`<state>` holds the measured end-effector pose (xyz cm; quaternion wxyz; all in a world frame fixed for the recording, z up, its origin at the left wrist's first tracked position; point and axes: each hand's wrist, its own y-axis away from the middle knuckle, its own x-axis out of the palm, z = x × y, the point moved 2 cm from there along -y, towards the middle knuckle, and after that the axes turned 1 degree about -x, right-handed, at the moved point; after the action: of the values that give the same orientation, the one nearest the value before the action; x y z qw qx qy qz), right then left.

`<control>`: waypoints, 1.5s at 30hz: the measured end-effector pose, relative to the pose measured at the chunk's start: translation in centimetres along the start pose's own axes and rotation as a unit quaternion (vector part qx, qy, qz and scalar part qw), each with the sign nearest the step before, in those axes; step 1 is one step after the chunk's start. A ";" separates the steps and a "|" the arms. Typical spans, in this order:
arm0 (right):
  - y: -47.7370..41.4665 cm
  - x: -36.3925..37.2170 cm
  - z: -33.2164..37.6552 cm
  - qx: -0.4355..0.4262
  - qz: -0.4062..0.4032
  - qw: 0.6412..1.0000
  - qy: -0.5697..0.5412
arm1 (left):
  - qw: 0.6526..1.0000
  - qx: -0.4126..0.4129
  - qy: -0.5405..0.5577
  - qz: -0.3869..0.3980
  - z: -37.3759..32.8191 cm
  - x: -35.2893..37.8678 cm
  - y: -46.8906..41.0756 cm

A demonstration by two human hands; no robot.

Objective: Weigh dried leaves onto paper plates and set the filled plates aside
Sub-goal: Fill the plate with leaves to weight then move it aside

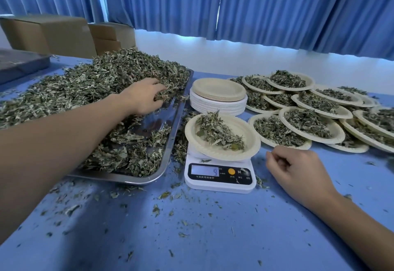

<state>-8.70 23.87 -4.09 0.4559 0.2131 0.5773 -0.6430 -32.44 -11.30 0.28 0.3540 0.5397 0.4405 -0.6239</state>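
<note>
A big heap of dried leaves point(89, 87) fills a steel tray point(170, 142) at the left. My left hand point(142, 95) reaches into the heap, its fingers curled round a clump of leaves. A white kitchen scale point(219, 176) stands beside the tray, its display reading 9. On the scale sits a paper plate point(247, 140) with a small pile of leaves. My right hand point(298, 170) rests on the table just right of the scale, fingers loosely curled and holding nothing. A stack of bare paper plates point(218, 97) stands behind the scale.
Several filled plates point(309, 121) overlap at the right. Leaf crumbs litter the blue table point(191, 238). Cardboard boxes point(53, 33) and a second grey tray point(19, 63) stand at the far left. Blue curtains hang behind.
</note>
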 end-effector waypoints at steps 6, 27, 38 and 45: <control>-0.1 -0.1 0.1 0.007 0.002 1.000 -0.011 | 0.986 0.030 -0.127 -0.102 0.0 1.1 -1.0; -0.5 0.0 -0.6 0.116 0.032 0.987 -0.106 | 0.979 -0.149 -0.129 0.051 -5.3 0.7 -0.7; -0.3 0.3 -0.5 0.137 0.033 0.981 -0.133 | 0.979 -0.121 -0.094 0.136 -8.9 -2.5 2.3; -0.2 0.1 -0.4 0.123 0.038 0.983 -0.129 | 0.991 -0.122 -0.052 0.007 -9.0 -4.0 4.2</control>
<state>-9.01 24.25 -4.13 0.5207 0.2049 0.4214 -0.7137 -24.71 -4.56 3.26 0.4445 0.4623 0.4905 -0.5900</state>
